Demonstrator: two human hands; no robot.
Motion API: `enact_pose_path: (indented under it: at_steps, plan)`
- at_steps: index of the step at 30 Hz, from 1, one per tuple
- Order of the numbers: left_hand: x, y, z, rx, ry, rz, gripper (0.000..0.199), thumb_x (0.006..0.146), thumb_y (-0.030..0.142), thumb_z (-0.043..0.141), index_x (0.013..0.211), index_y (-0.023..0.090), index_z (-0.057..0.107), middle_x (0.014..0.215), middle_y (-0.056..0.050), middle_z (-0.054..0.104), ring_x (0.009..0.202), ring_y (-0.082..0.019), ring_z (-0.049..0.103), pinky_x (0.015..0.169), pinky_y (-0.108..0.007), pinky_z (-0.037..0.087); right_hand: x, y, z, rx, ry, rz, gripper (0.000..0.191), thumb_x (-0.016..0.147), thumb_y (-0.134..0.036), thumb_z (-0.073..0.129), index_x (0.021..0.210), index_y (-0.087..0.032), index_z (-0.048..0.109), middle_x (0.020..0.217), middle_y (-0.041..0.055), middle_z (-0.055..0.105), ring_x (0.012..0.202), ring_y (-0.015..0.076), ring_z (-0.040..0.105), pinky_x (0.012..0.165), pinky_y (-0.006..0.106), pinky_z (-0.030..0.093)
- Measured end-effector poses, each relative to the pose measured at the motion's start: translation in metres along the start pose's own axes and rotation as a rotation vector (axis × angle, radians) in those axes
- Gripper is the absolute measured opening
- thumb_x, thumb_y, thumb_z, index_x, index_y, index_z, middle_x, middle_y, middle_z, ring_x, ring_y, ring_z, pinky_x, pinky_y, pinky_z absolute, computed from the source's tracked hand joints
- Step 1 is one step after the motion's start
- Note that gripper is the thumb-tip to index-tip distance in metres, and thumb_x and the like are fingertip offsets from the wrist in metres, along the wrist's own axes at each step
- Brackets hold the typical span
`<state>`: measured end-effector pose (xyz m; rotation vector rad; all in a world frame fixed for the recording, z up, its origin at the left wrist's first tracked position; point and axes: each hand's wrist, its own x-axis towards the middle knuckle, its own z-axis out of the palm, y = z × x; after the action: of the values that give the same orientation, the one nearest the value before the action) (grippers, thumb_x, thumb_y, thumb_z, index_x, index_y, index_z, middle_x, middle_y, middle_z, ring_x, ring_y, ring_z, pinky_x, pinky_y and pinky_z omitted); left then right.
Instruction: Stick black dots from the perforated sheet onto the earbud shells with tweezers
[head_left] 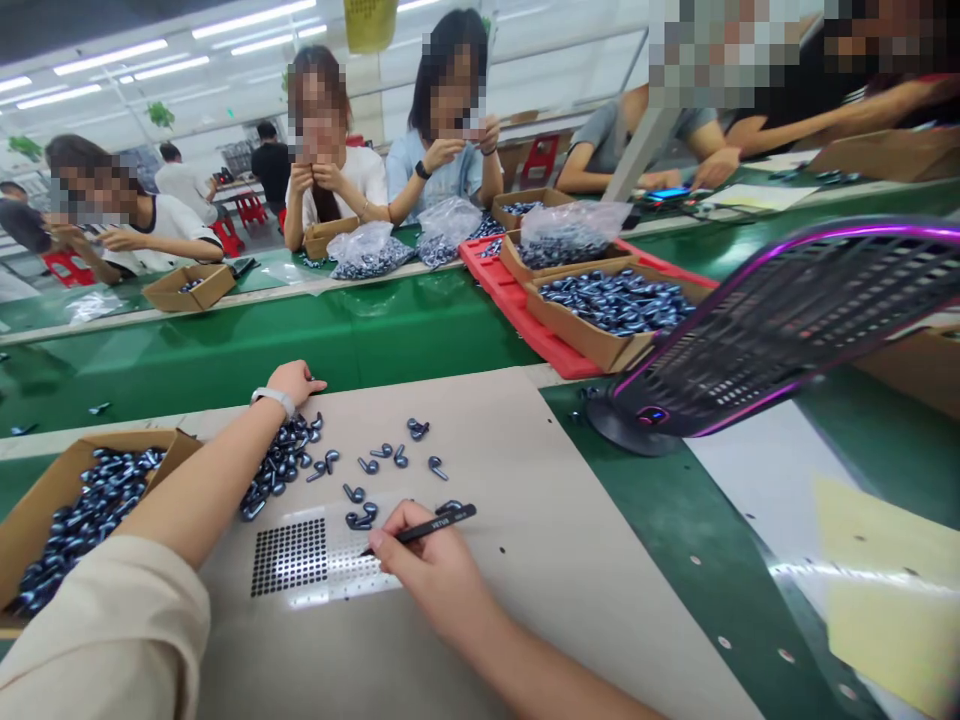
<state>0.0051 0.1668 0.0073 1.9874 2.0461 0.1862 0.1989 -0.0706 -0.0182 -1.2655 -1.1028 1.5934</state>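
In my right hand (435,570) is a pair of black tweezers (431,524), held like a pen. Their tips point left, over a clear sheet (349,565) with rows of small black dots (289,558), some spots bare. My left hand (294,383) reaches past a pile of dark blue earbud shells (281,460) to the mat's far edge. Its fingers are closed, with a small dark bit at the fingertips that I cannot make out. Several loose earbud shells (369,465) lie between the pile and my right hand on the beige mat (480,450).
A cardboard box of earbud shells (161,450) stands at left. A black fan (637,425) with a purple-lit rim rises at right. Beyond the green belt (360,340), a red tray (555,350) carries open boxes (615,350) of shells. Several people sit opposite, hands raised.
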Motion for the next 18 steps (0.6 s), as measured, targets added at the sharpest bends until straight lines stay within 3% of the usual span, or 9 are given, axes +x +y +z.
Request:
enact_pose_path:
  at_steps: [3,6,9,11,12,15,18]
  plan:
    - [0.002,0.002,-0.003,-0.143,-0.02,0.031,0.015,0.082,0.026,0.072,0.082,0.014,0.064,0.081,-0.003,0.068,0.081,-0.02,0.066,0.084,-0.039,0.052,0.003,-0.002,-0.004,0.001,0.04,-0.031,0.027,0.076,-0.04,0.064,0.066,-0.019,0.051,0.057,-0.0049,0.047,0.057,0.011,0.041,0.055,0.024,0.031]
    - [-0.023,0.01,-0.004,-0.357,0.013,0.084,0.017,0.077,0.024,0.072,0.088,0.014,0.066,0.075,-0.003,0.069,0.077,-0.021,0.068,0.08,-0.035,0.053,0.004,-0.002,-0.009,0.006,0.157,-0.1,0.029,0.08,-0.045,0.064,0.067,-0.02,0.055,0.058,-0.0023,0.055,0.058,0.0131,0.048,0.056,0.026,0.037]
    - [-0.077,0.016,0.001,-0.584,0.031,0.126,0.03,0.082,0.032,0.062,0.107,0.015,0.064,0.085,-0.004,0.072,0.082,-0.02,0.07,0.079,-0.032,0.055,-0.001,-0.002,-0.013,-0.02,0.331,-0.259,0.023,0.083,-0.043,0.065,0.077,-0.021,0.062,0.074,0.0029,0.069,0.07,0.0179,0.063,0.064,0.03,0.049]
    - [-0.124,0.018,0.009,-0.733,-0.018,0.128,0.032,0.082,0.035,0.062,0.107,0.016,0.064,0.083,-0.004,0.073,0.077,-0.018,0.071,0.075,-0.03,0.057,-0.008,-0.003,-0.014,-0.046,0.411,-0.429,0.012,0.085,-0.036,0.067,0.085,-0.024,0.066,0.094,0.0046,0.075,0.089,0.0205,0.069,0.078,0.032,0.054]
    - [-0.147,0.019,0.014,-0.955,-0.08,0.095,0.03,0.077,0.033,0.067,0.102,0.016,0.064,0.082,-0.004,0.073,0.075,-0.018,0.071,0.073,-0.03,0.057,-0.013,-0.003,-0.014,-0.056,0.428,-0.513,0.006,0.086,-0.031,0.067,0.089,-0.025,0.067,0.102,0.0038,0.075,0.097,0.0205,0.07,0.084,0.033,0.055]
    - [-0.207,0.025,0.026,-1.412,-0.213,-0.057,0.029,0.067,0.026,0.081,0.09,0.018,0.063,0.079,-0.001,0.072,0.065,-0.013,0.069,0.064,-0.024,0.056,-0.026,-0.004,-0.015,-0.1,0.4,-0.675,0.017,0.087,-0.017,0.067,0.098,-0.03,0.066,0.112,-0.0003,0.073,0.102,0.0177,0.07,0.09,0.031,0.056]
    - [-0.24,0.035,0.034,-1.641,-0.272,-0.159,0.025,0.065,0.02,0.084,0.079,0.016,0.064,0.077,-0.001,0.072,0.062,-0.01,0.067,0.06,-0.019,0.053,-0.039,-0.009,-0.015,-0.146,0.318,-0.703,0.026,0.085,-0.011,0.068,0.102,-0.031,0.066,0.114,-0.0022,0.073,0.097,0.0155,0.072,0.09,0.029,0.057]
